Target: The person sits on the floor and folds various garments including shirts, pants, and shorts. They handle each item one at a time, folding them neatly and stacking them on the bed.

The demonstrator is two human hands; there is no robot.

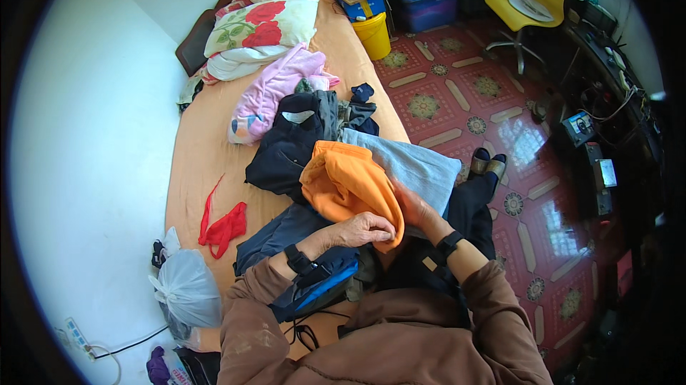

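An orange garment [348, 179] lies bunched across my lap, over part of a light grey cloth [412, 162]. My left hand [364, 228] grips its near edge with bent fingers. Against its right side is my right hand [415, 205], the fingers partly hidden behind the orange fabric, so its grip is unclear. Beyond the orange garment lie a black garment [278, 154] and a pink fleece cloth [273, 90]. Dark blue clothes [284, 229] are piled to the left, under my left forearm. A red strappy cloth [228, 227] rests apart on the bed sheet [198, 154].
Pillows [262, 26] lie at the headboard. A tied white plastic bag [187, 288] sits at the bed's left edge. On the tiled floor to the right stand a yellow bucket [372, 37], a blue storage box [431, 10] and a yellow swivel chair [514, 10].
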